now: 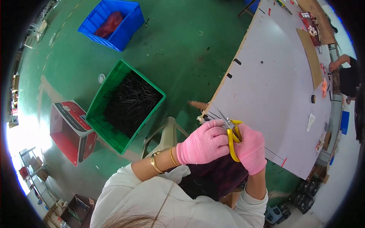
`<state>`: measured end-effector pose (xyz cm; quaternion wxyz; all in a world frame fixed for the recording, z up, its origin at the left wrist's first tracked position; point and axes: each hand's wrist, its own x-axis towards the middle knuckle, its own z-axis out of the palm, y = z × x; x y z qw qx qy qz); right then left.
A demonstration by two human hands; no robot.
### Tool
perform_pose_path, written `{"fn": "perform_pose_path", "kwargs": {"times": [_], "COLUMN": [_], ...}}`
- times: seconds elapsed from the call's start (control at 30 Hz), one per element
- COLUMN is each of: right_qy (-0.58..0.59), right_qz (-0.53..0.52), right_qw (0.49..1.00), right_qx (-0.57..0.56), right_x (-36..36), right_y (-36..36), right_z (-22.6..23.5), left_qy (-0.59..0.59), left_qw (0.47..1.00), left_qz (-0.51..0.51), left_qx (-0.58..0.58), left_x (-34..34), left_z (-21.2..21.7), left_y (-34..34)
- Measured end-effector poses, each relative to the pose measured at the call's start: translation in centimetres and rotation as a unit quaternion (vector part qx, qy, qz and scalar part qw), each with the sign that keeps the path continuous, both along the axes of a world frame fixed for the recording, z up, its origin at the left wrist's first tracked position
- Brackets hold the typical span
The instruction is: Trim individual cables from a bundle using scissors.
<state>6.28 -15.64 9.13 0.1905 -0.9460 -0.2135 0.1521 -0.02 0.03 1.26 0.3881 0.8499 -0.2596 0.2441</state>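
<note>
1. Pliers (232,133): yellow handles, slim metal jaws pointing up-left, over the near edge of the grey surface (273,83).
2. Right hand (251,149), pink glove: clenched around the yellow handles.
3. Left hand (203,144), pink glove: fist closed beside the jaws; what it pinches is hidden.
4. Green crate (99,122) of black pieces on the floor, left.

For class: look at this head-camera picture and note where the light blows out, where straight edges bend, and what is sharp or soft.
Head view: glare whitens the floor at the left rim beside the red box; the table edge bows toward the rim and black corners frame the picture; the hands, left and right, with the yellow-handled pliers, are sharp; things near the rim are small and soft.
</note>
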Motion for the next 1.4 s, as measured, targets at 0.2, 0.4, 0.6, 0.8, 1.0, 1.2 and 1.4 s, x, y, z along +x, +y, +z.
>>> {"fn": "perform_pose_path", "kwargs": {"times": [0.2, 0.4, 0.6, 0.8, 1.0, 1.2, 1.4], "right_qy": [0.032, 0.034, 0.02, 0.016, 0.031, 0.078, 0.144], "right_qz": [-0.009, 0.001, 0.01, 0.019, -0.007, -0.068, -0.146], "right_qw": [0.999, 0.999, 0.999, 0.999, 0.999, 0.994, 0.979], "right_qx": [-0.014, -0.033, -0.046, -0.049, 0.013, 0.015, 0.008], "right_x": [0.3, 0.4, 0.4, 0.3, 0.2, 0.3, 0.5], "right_y": [0.5, 0.6, 0.6, 0.4, 0.0, -4.9, -8.6], "right_z": [0.6, 0.6, 0.5, 0.4, 0.5, 1.2, 0.6], "left_qy": [0.01, 0.002, -0.005, -0.007, 0.035, 0.042, 0.023], "left_qw": [1.0, 1.0, 1.0, 1.0, 0.997, 0.996, 0.995], "left_qz": [-0.021, -0.013, -0.016, 0.012, 0.026, 0.044, 0.101], "left_qx": [-0.016, -0.014, -0.021, -0.018, -0.06, -0.065, 0.009], "left_x": [0.2, 0.2, 0.4, 0.3, 0.3, 0.6, 0.8], "left_z": [-0.2, -0.7, -0.8, -0.7, -0.8, -0.3, 0.0], "left_y": [0.1, 0.0, 0.1, 0.0, -0.4, -0.6, -1.9]}}
